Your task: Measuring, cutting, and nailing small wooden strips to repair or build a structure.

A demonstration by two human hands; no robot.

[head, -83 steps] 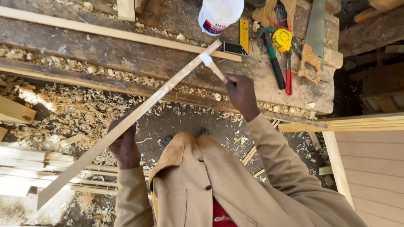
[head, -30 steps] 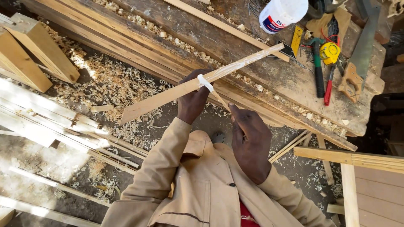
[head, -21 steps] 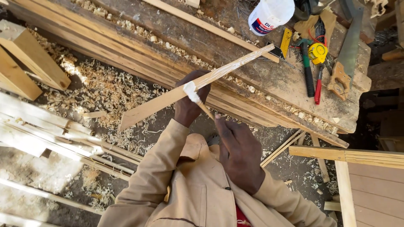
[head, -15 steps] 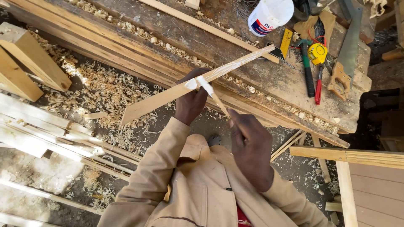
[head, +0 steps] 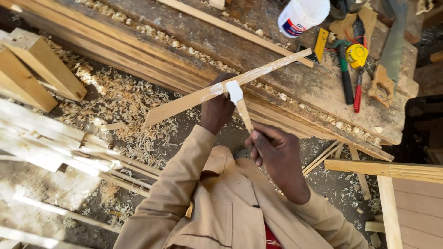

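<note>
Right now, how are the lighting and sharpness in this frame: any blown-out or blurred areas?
Head view: harsh sun overexposes the stacked slats at left; the wood strip, left hand and right hand are evenly lit and sharp; the right edge falls into dark shadow.

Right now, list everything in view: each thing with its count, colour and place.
wooden strip: one, pale, smeared white on top, held across the middle
small stick: one, pale wood, white paste on its tip, touching the strip
workbench: one, worn brown, top of view
white tub: one, on the bench, top
yellow tape measure: one, on the bench, right
hand saw: one, wooden handle, bench's right edge
long batten: one, pale, lying along the bench
wood shavings: many, light tan, on the ground left
wood blocks: two, pale, far left
left hand: holds the strip from below
right hand: fingers grip the stick
</note>
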